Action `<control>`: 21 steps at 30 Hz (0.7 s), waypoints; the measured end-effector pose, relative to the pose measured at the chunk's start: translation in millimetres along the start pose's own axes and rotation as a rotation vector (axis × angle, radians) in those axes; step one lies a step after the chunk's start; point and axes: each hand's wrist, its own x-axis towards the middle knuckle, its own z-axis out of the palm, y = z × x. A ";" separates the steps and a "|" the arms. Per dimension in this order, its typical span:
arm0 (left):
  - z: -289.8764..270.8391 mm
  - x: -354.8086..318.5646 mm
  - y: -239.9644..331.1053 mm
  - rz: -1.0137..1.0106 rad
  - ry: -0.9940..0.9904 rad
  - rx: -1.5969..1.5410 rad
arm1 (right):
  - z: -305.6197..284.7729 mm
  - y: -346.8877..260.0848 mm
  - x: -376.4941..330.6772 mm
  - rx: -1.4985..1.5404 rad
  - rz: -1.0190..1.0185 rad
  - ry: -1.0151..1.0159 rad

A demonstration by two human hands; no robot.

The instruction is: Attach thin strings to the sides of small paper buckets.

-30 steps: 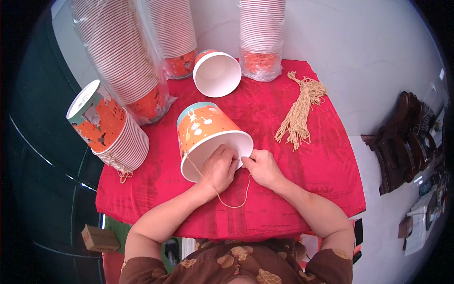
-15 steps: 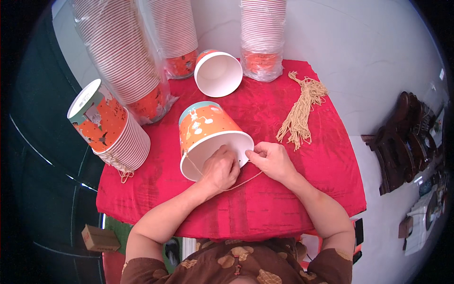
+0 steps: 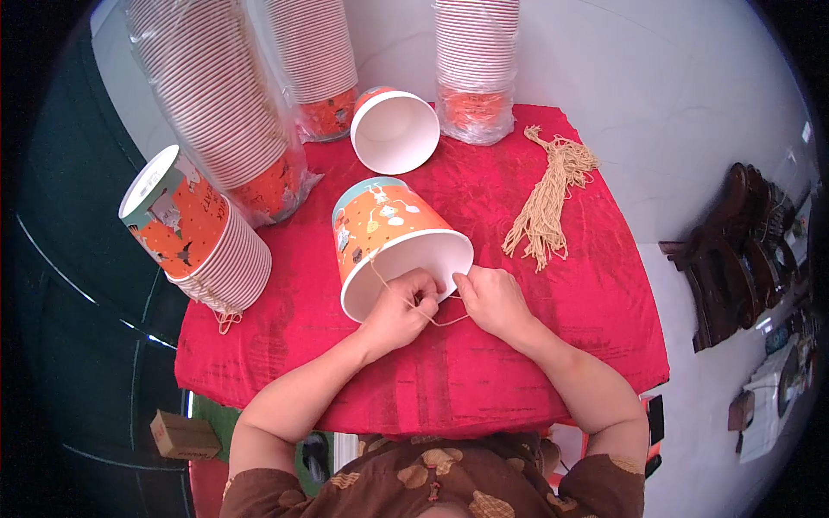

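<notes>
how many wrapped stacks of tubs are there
3: the left stack at the back left, the middle stack just right of it, and the right stack right of the empty back tub. Others could be hidden behind them.

Seemingly a makeshift workroom: wrapped bucket stacks [image 3: 210, 104] on a table [image 3: 587, 328] (red-draped).

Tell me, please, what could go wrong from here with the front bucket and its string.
The front bucket lies on its side, so it might roll if let go.
The string crosses the left hand and sags slackly toward the right hand, so it could tangle there.
The rear bucket also lies on its side, so a bump might set it rolling.
</notes>
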 end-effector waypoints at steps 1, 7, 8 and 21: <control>-1.2 0.2 0.6 0.000 -0.001 0.000 | -1.0 -0.8 -0.4 0.000 0.001 0.001; -4.0 2.1 5.3 -0.186 -0.042 0.095 | -8.2 4.0 0.0 -0.008 -0.010 -0.066; -4.8 1.9 3.4 -0.174 -0.047 0.071 | -16.8 1.3 0.0 0.029 -0.013 -0.201; 3.3 -2.4 2.6 0.026 -0.031 0.166 | -14.6 -4.8 -5.6 0.493 -0.367 -0.271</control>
